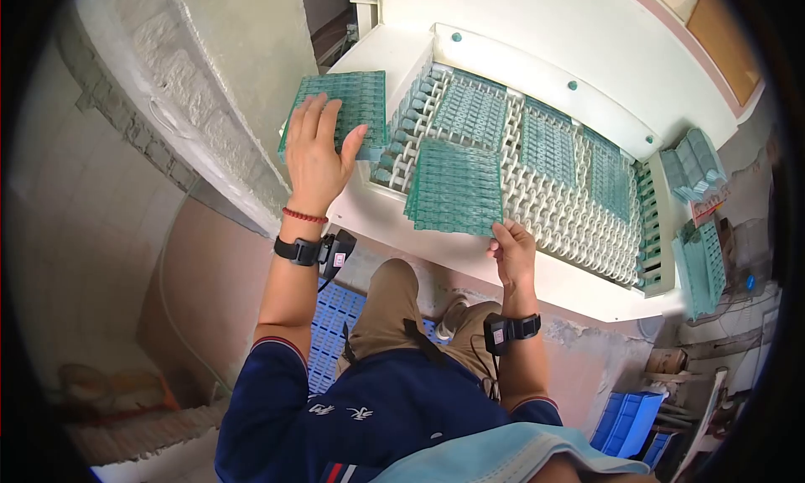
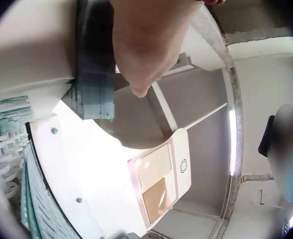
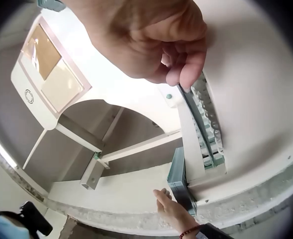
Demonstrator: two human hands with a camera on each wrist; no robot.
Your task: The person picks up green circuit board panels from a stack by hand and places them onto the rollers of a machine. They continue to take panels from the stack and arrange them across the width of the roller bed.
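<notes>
My left hand (image 1: 317,160) lies with straight fingers on a stack of green circuit board panels (image 1: 362,93) at the machine's left end. In the right wrist view that stack (image 3: 178,172) stands several boards thick beside the left hand (image 3: 172,213). Between thumb and fingers, my right hand (image 1: 515,250) pinches the near right corner of green circuit board panels (image 1: 457,185) over the conveyor. Overlapping edges show at their left side. Seen edge-on in the right wrist view, the held panels (image 3: 198,122) slant down from the fingers.
White conveyor rollers (image 1: 553,219) fill the machine's bed, and more green panels (image 1: 549,143) lie on them farther back. A white housing (image 1: 537,55) rises behind. At the right end stand more stacked panels (image 1: 700,265). Blue crates (image 1: 622,420) sit on the floor at right.
</notes>
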